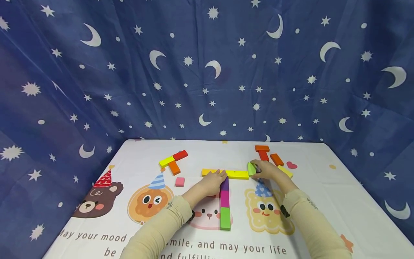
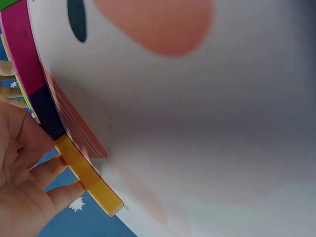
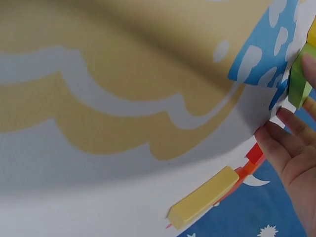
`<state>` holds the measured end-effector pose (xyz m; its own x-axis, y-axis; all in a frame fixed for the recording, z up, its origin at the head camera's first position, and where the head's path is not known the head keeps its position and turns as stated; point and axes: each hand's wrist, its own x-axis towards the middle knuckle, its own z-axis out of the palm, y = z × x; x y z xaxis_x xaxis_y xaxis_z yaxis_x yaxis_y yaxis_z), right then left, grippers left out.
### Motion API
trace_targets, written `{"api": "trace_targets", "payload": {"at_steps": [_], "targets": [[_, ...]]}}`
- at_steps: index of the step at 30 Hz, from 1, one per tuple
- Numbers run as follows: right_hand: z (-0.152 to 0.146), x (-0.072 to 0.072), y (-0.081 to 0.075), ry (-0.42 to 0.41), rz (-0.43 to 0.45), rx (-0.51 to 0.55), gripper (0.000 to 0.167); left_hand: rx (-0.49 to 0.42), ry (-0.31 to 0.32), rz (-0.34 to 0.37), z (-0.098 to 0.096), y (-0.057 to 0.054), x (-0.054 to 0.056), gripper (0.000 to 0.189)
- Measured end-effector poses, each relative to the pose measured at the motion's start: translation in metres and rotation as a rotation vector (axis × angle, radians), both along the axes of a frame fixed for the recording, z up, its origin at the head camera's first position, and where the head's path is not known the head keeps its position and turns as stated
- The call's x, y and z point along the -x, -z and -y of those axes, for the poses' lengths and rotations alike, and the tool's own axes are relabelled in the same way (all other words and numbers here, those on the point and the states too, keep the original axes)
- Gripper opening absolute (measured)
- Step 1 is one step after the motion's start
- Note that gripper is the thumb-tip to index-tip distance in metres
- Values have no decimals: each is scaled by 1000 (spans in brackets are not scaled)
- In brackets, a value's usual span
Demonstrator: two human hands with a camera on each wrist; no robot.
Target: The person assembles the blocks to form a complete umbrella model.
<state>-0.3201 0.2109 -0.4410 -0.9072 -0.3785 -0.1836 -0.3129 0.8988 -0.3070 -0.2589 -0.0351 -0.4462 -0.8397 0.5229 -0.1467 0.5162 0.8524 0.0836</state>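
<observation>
In the head view, wooden blocks form a T: a row of orange-yellow (image 2: 91, 175) and yellow blocks (image 1: 237, 175) on top, with purple (image 1: 224, 183), magenta (image 1: 224, 198) and green (image 1: 225, 218) blocks running down as a stem. My left hand (image 1: 211, 182) rests at the joint, fingertips touching the orange-yellow block and the purple block's end. At the row's right end my right hand (image 1: 266, 169) pinches a light green block (image 1: 251, 169) between thumb and fingers. That block abuts the yellow one and looks tilted. Part of it lies behind the fingers.
Red (image 1: 180, 155), yellow (image 1: 166, 161) and orange blocks (image 1: 174, 167) lie together at back left, near a pink cube (image 1: 179, 182). Beyond my right hand are more red and orange blocks (image 1: 276, 159) and a pale yellow block (image 3: 203, 196). A starry curtain (image 1: 207, 72) hangs behind the table.
</observation>
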Motion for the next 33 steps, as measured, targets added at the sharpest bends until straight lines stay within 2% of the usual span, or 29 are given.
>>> {"api": "trace_targets", "payload": {"at_steps": [15, 33], "targets": [[-1, -1, -1, 9, 31, -5, 68, 0, -3, 1, 0, -1, 1, 55], [-1, -3, 0, 14, 26, -29, 69, 1, -4, 3, 0, 1, 1, 55]]}}
